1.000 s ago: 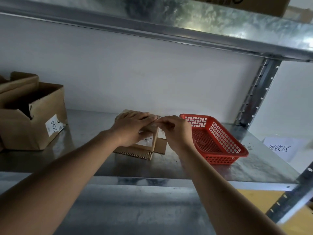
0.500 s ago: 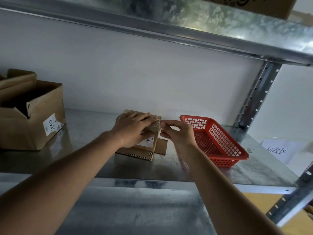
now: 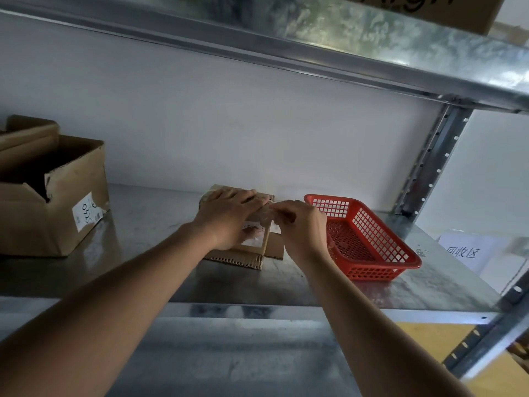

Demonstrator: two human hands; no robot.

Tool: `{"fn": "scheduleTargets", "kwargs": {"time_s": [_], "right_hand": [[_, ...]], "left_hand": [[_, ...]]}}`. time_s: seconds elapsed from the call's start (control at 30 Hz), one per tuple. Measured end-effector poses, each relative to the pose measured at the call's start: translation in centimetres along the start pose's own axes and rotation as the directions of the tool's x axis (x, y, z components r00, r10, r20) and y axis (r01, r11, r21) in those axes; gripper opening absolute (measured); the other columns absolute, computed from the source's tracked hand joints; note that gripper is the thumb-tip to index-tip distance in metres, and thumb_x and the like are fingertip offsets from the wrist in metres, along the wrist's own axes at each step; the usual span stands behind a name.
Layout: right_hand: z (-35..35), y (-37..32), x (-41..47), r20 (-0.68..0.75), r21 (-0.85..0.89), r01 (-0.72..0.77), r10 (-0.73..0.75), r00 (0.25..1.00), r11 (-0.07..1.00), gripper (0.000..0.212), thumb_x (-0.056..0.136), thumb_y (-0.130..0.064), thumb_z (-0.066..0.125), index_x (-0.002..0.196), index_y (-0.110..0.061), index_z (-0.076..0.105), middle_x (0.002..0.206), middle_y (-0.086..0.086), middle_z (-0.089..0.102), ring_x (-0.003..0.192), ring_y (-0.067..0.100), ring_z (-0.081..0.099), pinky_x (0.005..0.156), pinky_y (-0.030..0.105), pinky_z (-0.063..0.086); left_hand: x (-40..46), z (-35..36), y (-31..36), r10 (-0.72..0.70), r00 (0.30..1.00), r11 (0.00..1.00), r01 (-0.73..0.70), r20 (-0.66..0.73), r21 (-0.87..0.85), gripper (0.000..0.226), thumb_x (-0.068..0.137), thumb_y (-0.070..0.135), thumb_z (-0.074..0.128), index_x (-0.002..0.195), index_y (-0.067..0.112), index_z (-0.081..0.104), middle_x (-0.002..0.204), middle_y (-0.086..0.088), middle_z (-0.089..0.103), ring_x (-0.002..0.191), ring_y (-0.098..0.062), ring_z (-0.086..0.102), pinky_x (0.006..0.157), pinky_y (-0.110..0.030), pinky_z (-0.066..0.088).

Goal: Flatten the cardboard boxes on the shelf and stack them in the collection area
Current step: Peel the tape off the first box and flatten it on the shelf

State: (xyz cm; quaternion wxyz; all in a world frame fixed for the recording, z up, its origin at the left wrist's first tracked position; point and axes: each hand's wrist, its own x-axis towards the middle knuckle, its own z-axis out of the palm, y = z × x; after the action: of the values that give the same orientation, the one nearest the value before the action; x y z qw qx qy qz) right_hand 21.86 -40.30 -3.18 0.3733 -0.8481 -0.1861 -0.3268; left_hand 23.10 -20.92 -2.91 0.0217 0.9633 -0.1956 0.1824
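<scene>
Bare metal shelf [image 3: 148, 224] is lying open between the big open carton [image 3: 57, 202] at far left and the small box [image 3: 243, 247] in the middle, giving a hand room to pass. The red basket [image 3: 372, 242] is crowding the small box's right side, leaving a narrow gap. The upper shelf [image 3: 315, 38] is capping headroom, and the upright post [image 3: 429, 161] is blocking the far right corner

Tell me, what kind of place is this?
Probably a storeroom or stockroom. Bare metal shelving with punched uprights holds cardboard boxes, a red basket, and a paper sign marking one spot.
</scene>
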Motion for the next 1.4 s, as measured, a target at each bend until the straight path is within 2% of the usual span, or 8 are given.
{"fn": "scheduleTargets", "kwargs": {"time_s": [0.2,0.3,0.37,0.6,0.77,0.9,1.17,1.4], "right_hand": [[0.5,0.1,-1.5,-0.054,-0.08,0.159,-0.164,0.985,0.984,0.021,0.094,-0.005,0.068,0.103,-0.019,0.081,0.093,-0.002,0.076,0.078,0.014,0.071,0.068,0.034,0.058],[0.6,0.0,-1.9,-0.086,-0.065,0.164,-0.169,0.982,0.984,0.02,0.093,-0.005,0.068,0.102,-0.016,0.082,0.094,-0.002,0.076,0.079,0.011,0.07,0.069,0.019,0.054],[0.6,-0.2,-1.8,-0.111,0.001,0.098,-0.098,0.989,0.995,0.021,0.09,-0.003,0.07,0.097,-0.019,0.082,0.09,-0.006,0.077,0.078,0.007,0.069,0.07,0.011,0.049],[0.6,-0.8,-1.6,-0.089,0.211,-0.206,0.229,0.969,0.956,0.015,0.088,-0.022,0.082,0.1,-0.023,0.073,0.065,-0.01,0.074,0.06,0.007,0.071,0.067,0.035,0.06],[0.2,-0.2,-1.4,-0.097,-0.056,-0.02,0.014,0.995,0.998,0.009,0.092,-0.01,0.075,0.094,-0.012,0.083,0.08,0.003,0.075,0.064,0.018,0.067,0.059,0.036,0.055],[0.5,-0.5,-1.5,-0.017,-0.091,0.012,-0.014,1.0,0.996,0.024,0.086,-0.022,0.084,0.11,-0.018,0.081,0.094,0.004,0.071,0.075,0.019,0.067,0.066,0.033,0.055],[0.6,-1.3,-1.4,0.069,-0.274,0.225,-0.214,0.974,0.935,0.014,0.09,0.0,0.071,0.096,-0.01,0.079,0.097,0.005,0.067,0.086,0.028,0.065,0.056,0.042,0.056],[0.3,-1.6,0.0,-0.048,-0.098,-0.078,0.074,0.996,0.992,0.021,0.096,-0.007,0.059,0.089,-0.011,0.079,0.085,0.008,0.07,0.074,0.022,0.059,0.066,0.035,0.044]], "left_hand": [[0.4,0.1,0.2,-0.027,1.0,0.999,0.027,0.017,-0.025,0.075,0.098,0.064,0.051,0.163,0.041,0.019,0.17,0.01,0.02,0.155,-0.024,0.021,0.124,-0.05,0.016],[0.5,0.1,0.1,-0.031,0.999,0.999,0.033,0.033,-0.041,0.077,0.098,0.065,0.051,0.163,0.042,0.017,0.17,0.01,0.018,0.155,-0.024,0.019,0.125,-0.05,0.016],[0.6,0.1,0.0,-0.025,0.999,0.999,0.026,0.023,-0.044,0.076,0.098,0.065,0.051,0.163,0.042,0.018,0.17,0.01,0.018,0.155,-0.024,0.02,0.124,-0.05,0.016],[0.6,0.3,0.4,-0.033,0.999,0.999,0.033,0.004,0.002,0.075,0.099,0.065,0.049,0.163,0.041,0.019,0.17,0.008,0.02,0.154,-0.026,0.023,0.123,-0.05,0.018],[0.8,0.2,0.4,-0.039,0.999,0.999,0.039,0.014,-0.014,0.074,0.098,0.064,0.051,0.162,0.039,0.022,0.169,0.009,0.021,0.154,-0.025,0.023,0.124,-0.051,0.02],[0.7,0.5,0.4,-0.028,0.999,0.999,0.028,-0.022,-0.021,0.074,0.097,0.062,0.056,0.161,0.04,0.026,0.168,0.009,0.026,0.153,-0.025,0.026,0.123,-0.052,0.023],[1.2,0.7,0.2,-0.07,0.997,0.995,0.071,0.015,-0.066,0.077,0.097,0.063,0.055,0.162,0.045,0.018,0.171,0.012,0.018,0.156,-0.021,0.018,0.126,-0.048,0.014],[0.8,0.7,0.5,-0.056,0.998,0.998,0.056,-0.017,-0.024,0.076,0.098,0.062,0.054,0.162,0.043,0.017,0.17,0.011,0.022,0.156,-0.02,0.022,0.125,-0.048,0.017]]}}
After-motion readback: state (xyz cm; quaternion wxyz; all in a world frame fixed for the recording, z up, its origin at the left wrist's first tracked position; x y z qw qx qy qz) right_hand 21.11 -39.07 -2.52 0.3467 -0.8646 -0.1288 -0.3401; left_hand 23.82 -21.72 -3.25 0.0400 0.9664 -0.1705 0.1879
